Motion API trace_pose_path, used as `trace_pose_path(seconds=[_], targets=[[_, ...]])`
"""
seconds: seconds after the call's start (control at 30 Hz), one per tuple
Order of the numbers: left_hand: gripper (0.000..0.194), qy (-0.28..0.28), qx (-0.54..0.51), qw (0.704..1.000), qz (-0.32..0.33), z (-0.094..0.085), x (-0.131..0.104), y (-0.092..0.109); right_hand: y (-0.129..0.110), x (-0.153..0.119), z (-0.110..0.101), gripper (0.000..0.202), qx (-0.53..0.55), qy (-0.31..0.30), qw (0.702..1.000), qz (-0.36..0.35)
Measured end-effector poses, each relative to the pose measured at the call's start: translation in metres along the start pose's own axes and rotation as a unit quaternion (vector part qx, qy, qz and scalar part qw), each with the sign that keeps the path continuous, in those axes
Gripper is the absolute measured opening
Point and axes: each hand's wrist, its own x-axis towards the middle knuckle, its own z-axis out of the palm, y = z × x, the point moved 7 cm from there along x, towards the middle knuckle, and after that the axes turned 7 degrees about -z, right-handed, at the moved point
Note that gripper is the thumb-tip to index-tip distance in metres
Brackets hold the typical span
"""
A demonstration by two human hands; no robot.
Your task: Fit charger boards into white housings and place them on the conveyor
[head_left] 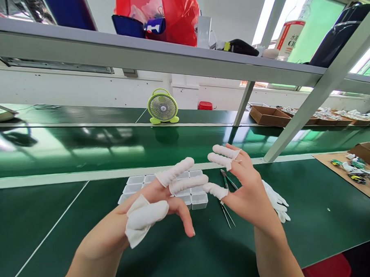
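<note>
My left hand [160, 198] is raised over the green table with its fingers spread. White finger cots [183, 183] cover its thumb and two fingers; another finger is bare and bent downward. Opposite it, my right hand [244, 186] is also open, with white finger cots on its thumb and two fingers. The right thumb tip meets or nearly meets a left fingertip; I cannot tell which. Behind my left hand sits a clear plastic compartment box [199, 201], partly hidden. Green-handled pliers [226, 179] and metal tweezers [227, 214] lie between the box and my right hand.
White gloves [277, 199] lie right of my right wrist. A green fan [162, 107] stands beyond the shiny green belt [111, 145]. Overhead runs a loaded shelf [176, 58], with a slanted post [312, 95] at right. Cardboard boxes [268, 116] and small parts [358, 166] are farther right.
</note>
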Motion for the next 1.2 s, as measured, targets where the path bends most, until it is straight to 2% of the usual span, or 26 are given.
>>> trace_pose_path(seconds=[0.07, 0.27, 0.47, 0.57, 0.73, 0.83, 1.03, 1.2], targets=[[0.078, -0.017, 0.002, 1.000, 0.002, -0.001, -0.002, -0.001, 0.002, -0.001, -0.003, 0.041, -0.007, 0.007, 1.000, 0.007], [0.078, 0.016, -0.013, 1.000, -0.001, 0.005, -0.002, 0.001, -0.007, 0.001, 0.006, 0.045, 0.007, -0.005, 0.999, -0.046], [0.077, -0.002, -0.004, 1.000, 0.004, -0.001, -0.006, 0.000, 0.000, 0.000, -0.005, 0.040, -0.019, 0.029, 0.999, -0.015], [0.078, -0.011, 0.005, 1.000, 0.001, 0.000, -0.005, 0.000, -0.005, 0.000, 0.002, 0.040, -0.011, 0.020, 0.999, -0.032], [0.078, 0.010, 0.018, 1.000, -0.015, 0.007, -0.003, 0.003, -0.011, 0.001, 0.012, 0.038, 0.009, 0.013, 0.999, -0.043], [0.077, 0.007, 0.039, 0.999, -0.004, 0.004, -0.005, 0.005, -0.006, 0.001, 0.007, 0.035, 0.004, 0.019, 0.999, -0.025], [0.078, -0.053, 0.038, 0.998, 0.002, -0.005, -0.006, 0.003, 0.005, -0.002, -0.003, 0.034, -0.002, 0.026, 1.000, -0.002], [0.076, -0.020, 0.028, 0.999, 0.013, -0.002, -0.007, 0.005, 0.003, -0.001, -0.003, 0.034, 0.009, 0.020, 1.000, -0.005]])
